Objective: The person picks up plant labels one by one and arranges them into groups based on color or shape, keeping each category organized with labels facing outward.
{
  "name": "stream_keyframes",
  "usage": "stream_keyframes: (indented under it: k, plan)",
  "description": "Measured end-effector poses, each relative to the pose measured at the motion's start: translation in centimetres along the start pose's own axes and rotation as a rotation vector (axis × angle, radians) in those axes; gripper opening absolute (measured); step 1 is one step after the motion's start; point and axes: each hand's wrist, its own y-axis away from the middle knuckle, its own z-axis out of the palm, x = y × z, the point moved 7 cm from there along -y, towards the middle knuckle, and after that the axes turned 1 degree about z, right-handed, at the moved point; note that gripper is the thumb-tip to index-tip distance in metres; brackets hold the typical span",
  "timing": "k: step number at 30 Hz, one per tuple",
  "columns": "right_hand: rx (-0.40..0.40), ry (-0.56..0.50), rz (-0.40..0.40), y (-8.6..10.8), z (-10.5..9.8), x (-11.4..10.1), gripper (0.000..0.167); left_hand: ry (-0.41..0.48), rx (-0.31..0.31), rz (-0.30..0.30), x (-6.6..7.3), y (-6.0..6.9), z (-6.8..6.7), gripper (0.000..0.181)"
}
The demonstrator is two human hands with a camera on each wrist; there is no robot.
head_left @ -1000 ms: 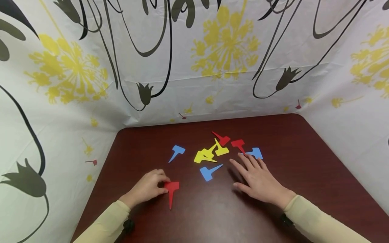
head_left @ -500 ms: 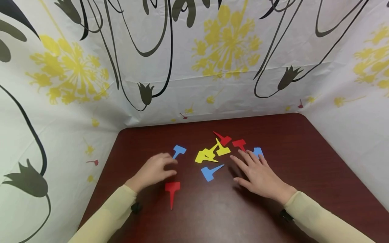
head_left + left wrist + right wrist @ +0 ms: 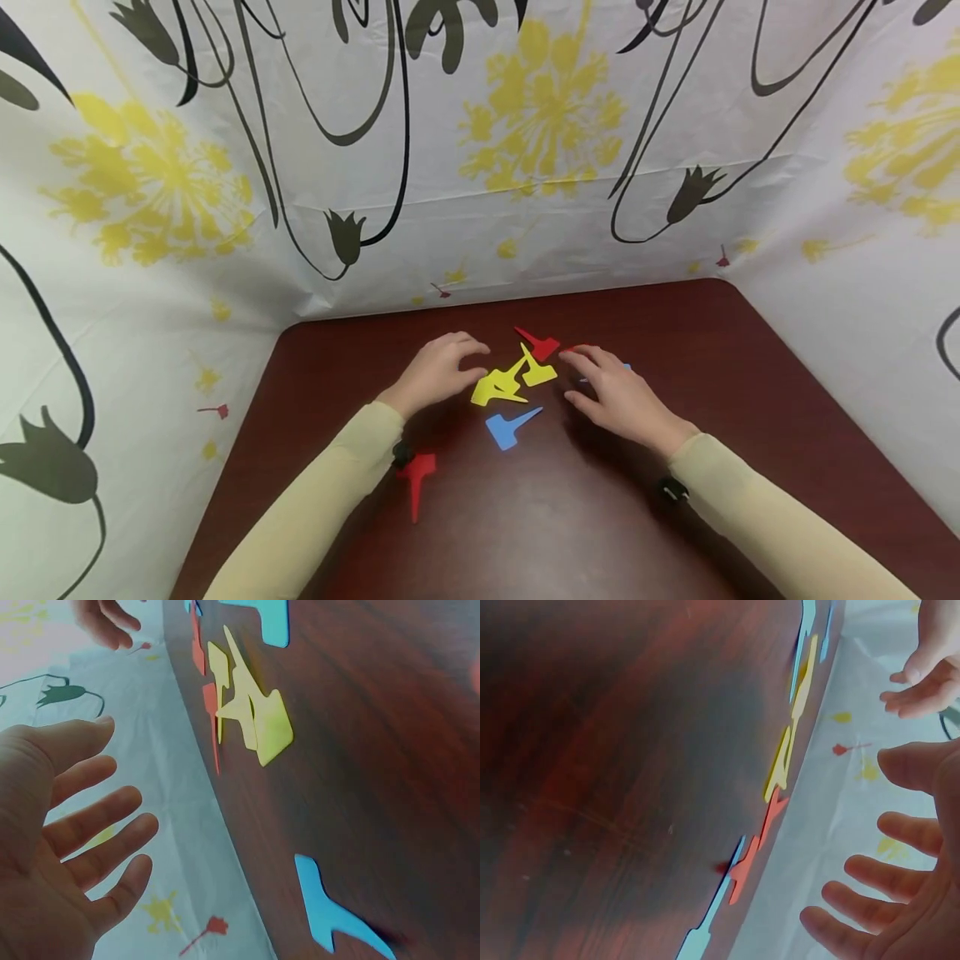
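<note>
My left hand (image 3: 441, 371) hovers just left of several yellow T-shaped plant labels (image 3: 498, 385), its fingers loosely bent and holding nothing. Above the right part of the group is my right hand (image 3: 626, 398), fingers apart; it partly covers a red label and a blue label (image 3: 696, 943). Another red plant label (image 3: 543, 347) lies at the back, between the hands. Nearer me is a blue label (image 3: 504, 430). One more red label (image 3: 417, 479) lies beside my left sleeve. Left of the group, a blue label (image 3: 328, 911) shows in the left wrist view; the left hand hides it from the head view.
The labels lie on a dark reddish-brown table (image 3: 510, 533) with rounded back corners. White fabric (image 3: 420, 167) printed with flowers encloses its back and sides. Both wrists carry small dark devices on straps (image 3: 672, 490).
My left hand has let go of the red plant label near me and moved forward and right to the yellow ones. The right hand shifted slightly forward, its fingers more bent.
</note>
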Motion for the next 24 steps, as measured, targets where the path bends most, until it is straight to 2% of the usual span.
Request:
stream_keyframes:
  k: [7,13,20,24]
  plan:
    - [0.032,-0.074,0.055,-1.1,0.5,1.8,0.051,-0.038,-0.049,-0.009,-0.1,-4.1,2.0,0.032]
    - [0.046,-0.098,0.128,-1.1,0.5,3.1,0.045,-0.043,-0.097,-0.001,0.1,-7.7,4.4,0.031]
    - [0.017,-0.138,0.153,-2.4,1.4,3.7,0.036,-0.093,-0.108,-0.041,-1.7,-9.9,7.0,0.03]
    - [-0.011,-0.153,0.166,-2.6,1.8,4.2,0.031,-0.11,-0.086,-0.022,-2.2,-10.9,7.7,0.028]
